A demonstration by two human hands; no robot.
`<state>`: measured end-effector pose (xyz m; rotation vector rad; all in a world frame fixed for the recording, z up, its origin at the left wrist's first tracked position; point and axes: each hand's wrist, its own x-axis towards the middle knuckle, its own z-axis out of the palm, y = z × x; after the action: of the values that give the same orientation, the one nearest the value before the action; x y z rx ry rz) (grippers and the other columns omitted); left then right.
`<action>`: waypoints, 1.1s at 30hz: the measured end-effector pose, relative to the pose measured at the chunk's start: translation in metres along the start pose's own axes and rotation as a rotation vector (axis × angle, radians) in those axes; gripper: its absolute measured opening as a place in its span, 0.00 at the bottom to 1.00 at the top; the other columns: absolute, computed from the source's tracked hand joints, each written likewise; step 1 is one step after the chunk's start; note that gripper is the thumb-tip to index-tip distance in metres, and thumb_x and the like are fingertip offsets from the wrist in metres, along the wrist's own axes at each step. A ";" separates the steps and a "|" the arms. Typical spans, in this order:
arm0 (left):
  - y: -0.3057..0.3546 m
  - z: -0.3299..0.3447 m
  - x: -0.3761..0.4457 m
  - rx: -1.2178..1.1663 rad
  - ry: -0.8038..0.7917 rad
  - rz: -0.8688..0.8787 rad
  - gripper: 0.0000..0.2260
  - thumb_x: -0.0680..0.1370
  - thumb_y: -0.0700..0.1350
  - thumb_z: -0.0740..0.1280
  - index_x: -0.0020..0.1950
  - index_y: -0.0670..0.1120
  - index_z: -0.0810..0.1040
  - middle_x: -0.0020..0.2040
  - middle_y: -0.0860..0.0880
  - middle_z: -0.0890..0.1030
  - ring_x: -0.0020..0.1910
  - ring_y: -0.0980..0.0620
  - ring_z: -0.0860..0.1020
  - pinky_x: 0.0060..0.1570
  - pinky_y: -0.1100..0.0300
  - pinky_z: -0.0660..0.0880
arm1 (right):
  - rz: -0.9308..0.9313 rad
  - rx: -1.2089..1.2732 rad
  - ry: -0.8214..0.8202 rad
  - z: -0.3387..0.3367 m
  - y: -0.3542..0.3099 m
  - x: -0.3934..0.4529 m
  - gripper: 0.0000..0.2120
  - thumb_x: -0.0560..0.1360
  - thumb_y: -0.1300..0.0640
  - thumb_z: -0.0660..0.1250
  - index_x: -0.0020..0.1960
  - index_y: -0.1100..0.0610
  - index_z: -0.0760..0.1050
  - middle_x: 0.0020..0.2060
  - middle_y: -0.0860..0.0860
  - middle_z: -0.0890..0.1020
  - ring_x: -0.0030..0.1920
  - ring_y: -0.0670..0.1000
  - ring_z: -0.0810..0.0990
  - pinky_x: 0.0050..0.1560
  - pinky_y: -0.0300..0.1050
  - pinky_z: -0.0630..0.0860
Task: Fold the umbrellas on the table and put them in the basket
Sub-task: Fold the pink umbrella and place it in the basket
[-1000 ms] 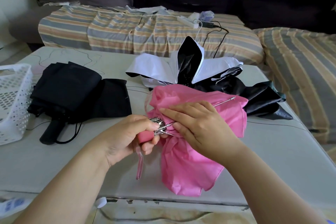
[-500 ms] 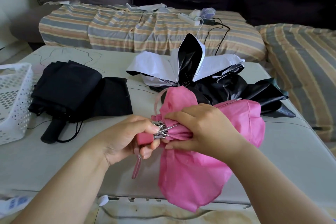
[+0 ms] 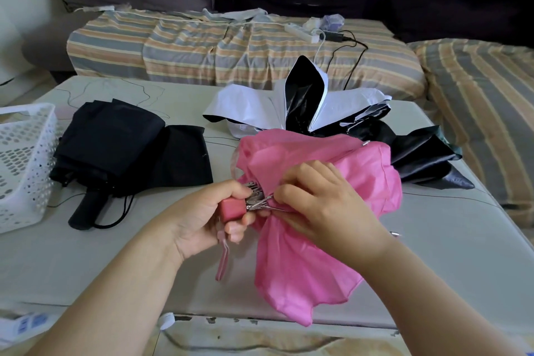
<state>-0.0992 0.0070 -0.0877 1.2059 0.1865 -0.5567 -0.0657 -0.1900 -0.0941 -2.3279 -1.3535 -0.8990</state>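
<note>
Left of the grip, a black umbrella (image 3: pixel 115 150) lies collapsed on the worktop (image 3: pixel 462 254), its handle pointing toward the near edge, and beyond it at the far left stands the white basket (image 3: pixel 23 165). Behind the grip, a white-and-black umbrella (image 3: pixel 303 107) sprawls half open, with dark fabric (image 3: pixel 424 159) spilling to the right of it; both lie just beyond the pink canopy and touch or nearly touch it.

The left hand (image 3: pixel 208 220) curls round the pink umbrella's (image 3: pixel 303 254) handle, thumb on top by the bunched metal ribs. The right hand (image 3: pixel 323 202) bends over the ribs from the right, its fingers seemingly pinching a rib and the fabric there, though the fingertips are partly hidden. The canopy hangs loose below the grip, over the worktop's near edge, with a strap dangling under the left hand.

The worktop is pale grey. Behind it is a sofa (image 3: pixel 231 49) with a striped cover, with a power strip (image 3: pixel 303 32) and cables on it.
</note>
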 end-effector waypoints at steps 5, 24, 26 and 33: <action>0.000 -0.004 0.002 0.239 0.081 -0.061 0.08 0.70 0.44 0.68 0.40 0.39 0.74 0.30 0.43 0.77 0.22 0.52 0.74 0.18 0.67 0.62 | 0.057 0.084 -0.063 0.018 0.007 -0.009 0.09 0.77 0.55 0.64 0.45 0.58 0.79 0.44 0.53 0.81 0.42 0.56 0.79 0.40 0.51 0.78; -0.015 -0.009 0.010 0.490 0.541 0.205 0.01 0.73 0.42 0.73 0.42 0.45 0.82 0.33 0.47 0.83 0.30 0.53 0.81 0.22 0.70 0.66 | 0.323 0.523 -0.121 0.046 0.009 -0.018 0.03 0.74 0.63 0.68 0.45 0.59 0.80 0.45 0.52 0.80 0.50 0.52 0.81 0.52 0.42 0.75; -0.015 -0.008 0.009 0.457 0.540 0.194 0.01 0.74 0.41 0.72 0.42 0.44 0.82 0.31 0.47 0.82 0.30 0.53 0.81 0.22 0.68 0.65 | 0.317 0.556 -0.124 0.046 0.010 -0.018 0.02 0.73 0.63 0.69 0.45 0.59 0.80 0.47 0.52 0.80 0.52 0.48 0.79 0.55 0.36 0.74; -0.013 -0.005 0.006 0.415 0.538 0.142 0.04 0.76 0.37 0.67 0.44 0.38 0.81 0.37 0.40 0.81 0.25 0.55 0.80 0.18 0.69 0.63 | 0.228 0.455 -0.281 0.049 0.006 -0.018 0.11 0.70 0.49 0.69 0.44 0.56 0.74 0.58 0.50 0.76 0.52 0.44 0.74 0.53 0.26 0.63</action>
<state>-0.0998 0.0067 -0.1033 1.7461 0.4514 -0.1341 -0.0491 -0.1787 -0.1431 -2.2316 -1.2009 -0.1731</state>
